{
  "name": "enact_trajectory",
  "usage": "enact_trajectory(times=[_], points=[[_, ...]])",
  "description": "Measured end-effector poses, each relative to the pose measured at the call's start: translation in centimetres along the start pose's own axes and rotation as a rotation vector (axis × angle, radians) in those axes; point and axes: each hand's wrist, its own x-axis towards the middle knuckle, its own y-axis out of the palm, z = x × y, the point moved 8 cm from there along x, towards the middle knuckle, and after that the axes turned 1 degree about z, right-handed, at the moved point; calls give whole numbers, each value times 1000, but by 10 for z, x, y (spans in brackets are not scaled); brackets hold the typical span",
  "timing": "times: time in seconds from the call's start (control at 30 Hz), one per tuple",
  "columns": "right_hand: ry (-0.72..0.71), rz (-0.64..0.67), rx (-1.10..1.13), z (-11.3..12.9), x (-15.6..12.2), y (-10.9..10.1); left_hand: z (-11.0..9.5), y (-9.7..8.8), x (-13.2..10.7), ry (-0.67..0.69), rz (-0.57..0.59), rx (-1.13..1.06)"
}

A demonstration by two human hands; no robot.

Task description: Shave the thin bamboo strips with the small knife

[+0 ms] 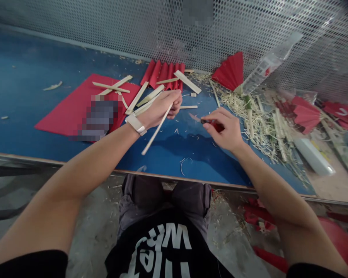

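Note:
My left hand (165,105), with a pale watch band (135,124) at its wrist, is closed around a thin bamboo strip (156,133). The strip slants down toward the table's front edge. To the right, my right hand (224,126) grips a small knife with a dark handle (217,126). Its blade (194,117) points left toward my left hand, apart from the strip. Several cut bamboo strips (138,98) lie behind and left of my left hand, near a pleated red paper (162,73). Curled shavings (186,164) lie on the blue tabletop (168,154) between my arms.
A flat red sheet (66,106) with a blurred-out object (98,117) on it lies left. At right are a shavings heap (258,119), a plastic bottle (271,63) leaning on the perforated metal panel (127,31), red paper fans (230,71) and a white-handled tool (314,156).

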Motion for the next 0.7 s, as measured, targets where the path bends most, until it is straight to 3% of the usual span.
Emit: enact_trajectory(times=[0.07,0.13,0.37,0.7], points=[[22,-48,12,-4,1,-4,-11,11,-6,-16,127,-332],[39,-60,10,-5,2,-5,-20,19,-13,-33,183,-457],[16,-33,25,3,3,-1,-24,30,-22,-71,227,-517],[46,-66,21,0,2,-7,-20,32,-24,-138,244,-638]])
